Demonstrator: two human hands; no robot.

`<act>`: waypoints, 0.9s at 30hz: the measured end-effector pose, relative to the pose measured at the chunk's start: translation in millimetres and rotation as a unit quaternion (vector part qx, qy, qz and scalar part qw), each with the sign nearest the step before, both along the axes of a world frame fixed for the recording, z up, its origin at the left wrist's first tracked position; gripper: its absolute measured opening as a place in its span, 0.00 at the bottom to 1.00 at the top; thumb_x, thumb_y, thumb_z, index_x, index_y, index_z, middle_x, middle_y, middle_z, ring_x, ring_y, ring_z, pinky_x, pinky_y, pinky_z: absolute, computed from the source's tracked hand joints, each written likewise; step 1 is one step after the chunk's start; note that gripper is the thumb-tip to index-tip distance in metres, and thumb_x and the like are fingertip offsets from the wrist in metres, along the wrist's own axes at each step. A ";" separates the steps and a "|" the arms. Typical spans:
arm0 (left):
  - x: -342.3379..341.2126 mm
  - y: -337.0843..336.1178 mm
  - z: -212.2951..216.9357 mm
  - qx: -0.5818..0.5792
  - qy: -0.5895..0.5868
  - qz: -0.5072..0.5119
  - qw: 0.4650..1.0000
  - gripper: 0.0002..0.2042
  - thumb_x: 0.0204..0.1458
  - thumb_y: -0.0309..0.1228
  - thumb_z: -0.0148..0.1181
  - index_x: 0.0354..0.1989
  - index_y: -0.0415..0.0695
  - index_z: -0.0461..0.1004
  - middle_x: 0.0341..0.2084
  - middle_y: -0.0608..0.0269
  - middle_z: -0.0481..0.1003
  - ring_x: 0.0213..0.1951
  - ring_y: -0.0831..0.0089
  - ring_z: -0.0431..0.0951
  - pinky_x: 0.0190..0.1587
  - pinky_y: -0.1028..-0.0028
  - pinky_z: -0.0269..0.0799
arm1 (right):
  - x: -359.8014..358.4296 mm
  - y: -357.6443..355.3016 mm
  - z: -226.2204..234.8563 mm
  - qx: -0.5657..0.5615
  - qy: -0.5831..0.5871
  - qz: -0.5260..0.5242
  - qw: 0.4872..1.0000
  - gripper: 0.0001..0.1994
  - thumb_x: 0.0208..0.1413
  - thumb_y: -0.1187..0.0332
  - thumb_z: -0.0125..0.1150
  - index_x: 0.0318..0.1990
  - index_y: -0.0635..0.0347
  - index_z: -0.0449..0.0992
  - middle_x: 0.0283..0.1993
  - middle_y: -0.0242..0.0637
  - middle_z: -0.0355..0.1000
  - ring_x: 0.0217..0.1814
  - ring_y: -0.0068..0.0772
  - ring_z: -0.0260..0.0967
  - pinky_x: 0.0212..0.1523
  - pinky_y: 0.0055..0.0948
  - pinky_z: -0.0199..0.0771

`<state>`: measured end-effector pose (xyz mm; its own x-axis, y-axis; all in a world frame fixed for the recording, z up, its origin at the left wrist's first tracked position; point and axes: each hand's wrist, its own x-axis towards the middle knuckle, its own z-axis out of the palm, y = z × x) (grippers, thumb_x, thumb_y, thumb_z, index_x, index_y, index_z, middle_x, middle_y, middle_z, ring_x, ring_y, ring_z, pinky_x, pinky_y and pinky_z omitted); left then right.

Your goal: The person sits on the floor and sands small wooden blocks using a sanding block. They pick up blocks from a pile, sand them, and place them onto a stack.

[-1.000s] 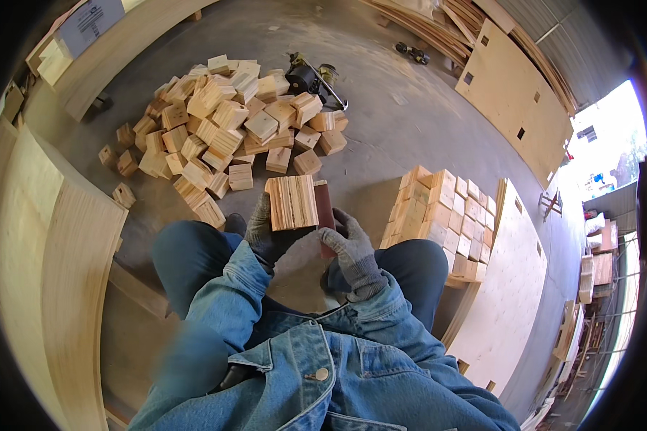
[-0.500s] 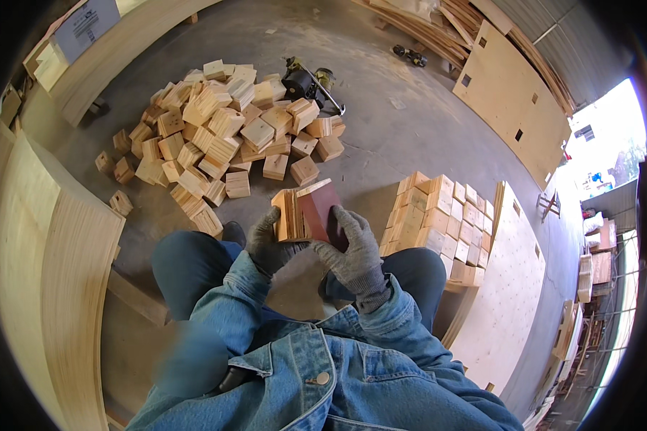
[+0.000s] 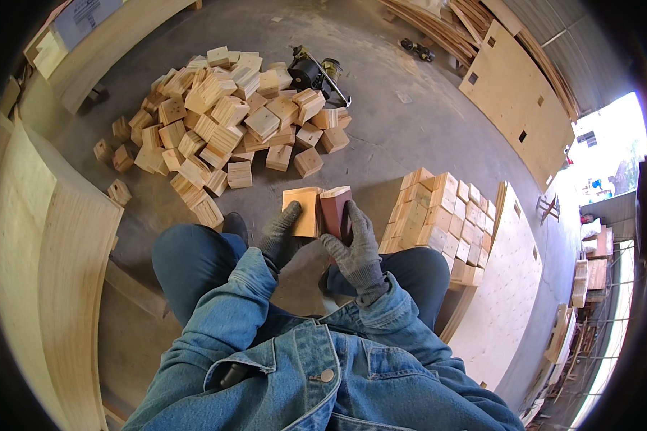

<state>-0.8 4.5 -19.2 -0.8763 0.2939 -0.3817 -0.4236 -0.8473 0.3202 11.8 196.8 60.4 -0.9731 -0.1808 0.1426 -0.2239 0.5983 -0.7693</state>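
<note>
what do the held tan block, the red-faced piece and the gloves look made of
The held tan block looks like bare wood, given its yellow-tan colour and no obvious coating. The red-faced piece seems wooden at its pale top; its dull, dark red face could be sandpaper or a coating. The grey gloves appear to be knitted fabric, judging by their soft, close-fitting cuffs.

A squarish, honey-coloured wooden block (image 3: pixel 305 210) stands in the left hand (image 3: pixel 279 234), broad face showing. Close against its right edge, a slimmer pale-topped block with a reddish-brown face (image 3: pixel 335 210) leans slightly, gripped in the right hand (image 3: pixel 357 253).
</note>
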 end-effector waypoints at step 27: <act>4.7 9.2 8.5 0.055 0.066 0.063 0.994 0.33 0.65 0.54 0.53 0.70 0.43 0.62 0.60 0.50 0.73 0.60 0.54 0.74 0.64 0.52 0.72 | -23.7 -34.1 50.7 0.086 0.070 0.099 0.989 0.31 0.58 0.61 0.68 0.66 0.66 0.67 0.58 0.62 0.70 0.59 0.68 0.70 0.59 0.49 0.72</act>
